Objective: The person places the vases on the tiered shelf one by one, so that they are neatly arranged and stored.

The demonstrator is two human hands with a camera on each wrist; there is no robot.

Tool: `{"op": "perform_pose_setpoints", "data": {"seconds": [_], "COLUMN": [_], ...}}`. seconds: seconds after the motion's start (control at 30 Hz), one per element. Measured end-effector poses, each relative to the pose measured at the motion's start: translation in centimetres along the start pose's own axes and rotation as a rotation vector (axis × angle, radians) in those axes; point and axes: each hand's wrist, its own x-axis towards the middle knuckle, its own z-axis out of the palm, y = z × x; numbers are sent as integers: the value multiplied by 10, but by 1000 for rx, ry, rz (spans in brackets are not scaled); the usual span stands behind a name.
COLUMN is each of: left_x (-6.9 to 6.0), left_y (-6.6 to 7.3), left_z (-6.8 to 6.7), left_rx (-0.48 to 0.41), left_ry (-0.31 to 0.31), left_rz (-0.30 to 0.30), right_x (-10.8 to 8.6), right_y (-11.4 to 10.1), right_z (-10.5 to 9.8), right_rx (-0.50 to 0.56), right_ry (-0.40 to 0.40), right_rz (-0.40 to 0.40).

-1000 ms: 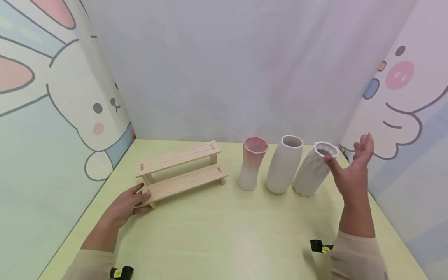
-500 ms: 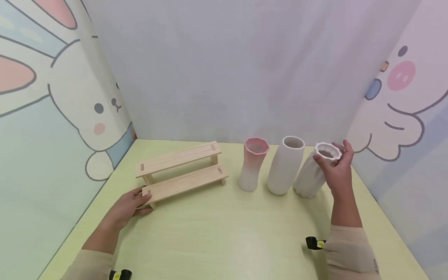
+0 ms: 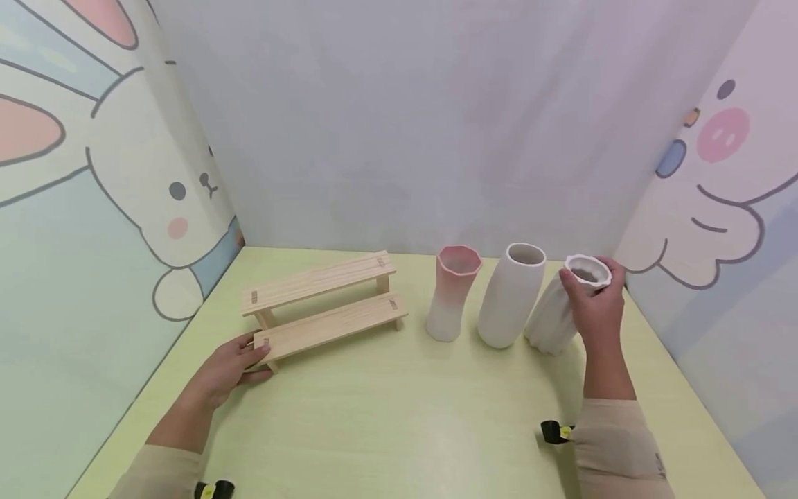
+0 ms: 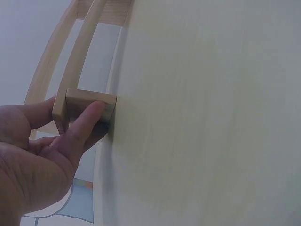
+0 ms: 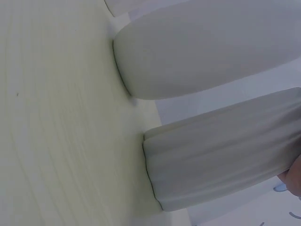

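A two-tier wooden stand [image 3: 330, 329] sits at the left of the table, and my left hand [image 3: 224, 367] grips the left end of its lower shelf. In the left wrist view the thumb and fingers close around the shelf end and a leg block [image 4: 89, 98]. On the right, a white ribbed vase [image 5: 221, 150] with a scalloped rim stands on the table. My right hand [image 3: 598, 308] holds it near the top, thumb on the near side and fingers behind, partly hidden. A smooth white vase [image 3: 511, 298] stands just left of it, and a pink-to-white vase [image 3: 451, 294] further left.
The light yellow-green table [image 3: 386, 423] ends at a grey-white back wall [image 3: 399, 125]. Side panels with a cartoon rabbit [image 3: 156, 173] and a cartoon pig [image 3: 729, 152] stand close at left and right.
My right hand has moved left and down onto the ribbed vase and taken hold of it near the rim. The left hand stays on the stand.
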Motion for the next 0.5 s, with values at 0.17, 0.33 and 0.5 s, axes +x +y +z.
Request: {"op": "perform_pose_setpoints", "data": {"seconds": [0.17, 0.33, 0.5], "left_x": [0, -2, -2], "left_y": [1, 2, 1], "left_z": [2, 2, 2], "left_rx": [8, 22, 35], "left_ry": [4, 15, 13], "left_rz": [-1, -7, -12], "right_x": [-2, -4, -4], "right_y": [0, 0, 1], "right_z": [1, 2, 3], "right_rx": [-1, 9, 8], "right_ry": [30, 50, 76], "right_rz": [9, -10, -37]}}
